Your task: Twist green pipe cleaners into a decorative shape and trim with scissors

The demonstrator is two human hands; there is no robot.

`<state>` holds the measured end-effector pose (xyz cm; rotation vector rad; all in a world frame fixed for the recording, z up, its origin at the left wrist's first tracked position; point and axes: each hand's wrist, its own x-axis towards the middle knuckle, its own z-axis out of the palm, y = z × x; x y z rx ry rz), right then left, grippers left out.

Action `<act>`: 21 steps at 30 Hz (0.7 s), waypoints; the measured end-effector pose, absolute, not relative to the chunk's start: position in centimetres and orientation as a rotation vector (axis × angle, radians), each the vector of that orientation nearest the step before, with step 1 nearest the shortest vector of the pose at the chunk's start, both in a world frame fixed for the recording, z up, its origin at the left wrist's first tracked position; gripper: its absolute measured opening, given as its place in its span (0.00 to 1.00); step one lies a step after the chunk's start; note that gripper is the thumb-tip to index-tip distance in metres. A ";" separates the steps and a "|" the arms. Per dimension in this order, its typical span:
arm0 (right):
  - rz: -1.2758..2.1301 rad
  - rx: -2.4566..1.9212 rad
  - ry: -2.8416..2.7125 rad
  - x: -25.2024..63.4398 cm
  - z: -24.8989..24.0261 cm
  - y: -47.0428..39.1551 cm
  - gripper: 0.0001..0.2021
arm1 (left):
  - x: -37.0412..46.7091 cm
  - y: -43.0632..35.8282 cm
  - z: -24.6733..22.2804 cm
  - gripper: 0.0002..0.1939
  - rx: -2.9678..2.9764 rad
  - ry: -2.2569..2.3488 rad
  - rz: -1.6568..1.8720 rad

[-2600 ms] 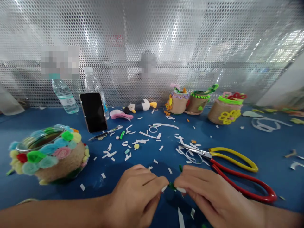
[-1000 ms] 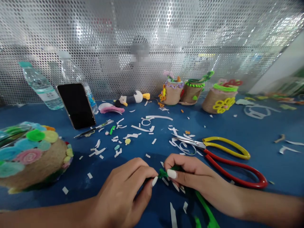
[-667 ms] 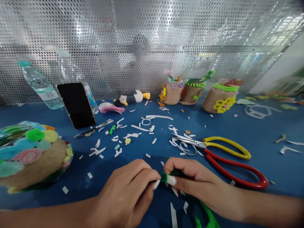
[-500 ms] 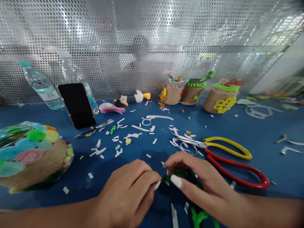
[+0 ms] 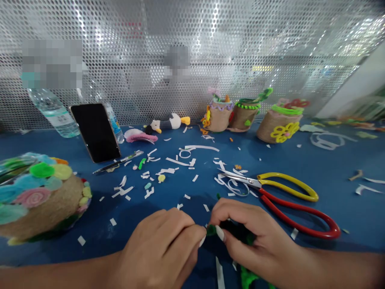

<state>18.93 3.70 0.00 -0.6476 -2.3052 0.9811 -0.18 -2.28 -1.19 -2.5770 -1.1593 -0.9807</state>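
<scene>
My left hand [image 5: 164, 251] and my right hand [image 5: 251, 239] meet low in the middle of the blue table [image 5: 345, 160]. Both pinch one green fuzzy pipe cleaner [image 5: 211, 230] between thumb and fingertips, where it is wound into a small roll. Its loose green end [image 5: 247, 277] trails out under my right wrist. Most of the roll is hidden by my right fingers. Scissors with a yellow and a red handle [image 5: 288, 204] lie just beyond my right hand.
A twine-wrapped jar with coloured felt flowers [image 5: 36, 196] stands at the left. A phone [image 5: 95, 131] leans by water bottles [image 5: 54, 112] at the back, near a pen [image 5: 118, 161] and a plush duck [image 5: 168, 122]. Three decorated pots [image 5: 249, 118] stand back right. White paper scraps [image 5: 180, 164] litter the middle.
My hands stayed together on the green pipe cleaner and kept turning it; my right fingers have curled further over the roll. The view shifted right since the earliest frame.
</scene>
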 end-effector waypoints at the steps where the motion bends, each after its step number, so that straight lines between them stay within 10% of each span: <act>1: 0.958 -0.642 -2.297 19.0 0.0 3.6 0.07 | -0.2 -2.3 -1.2 0.08 -2.576 -1.169 -0.988; 21: 1.047 -0.671 -2.473 18.9 0.5 3.7 0.10 | -0.4 -2.1 -1.1 0.07 -2.572 -1.433 -1.152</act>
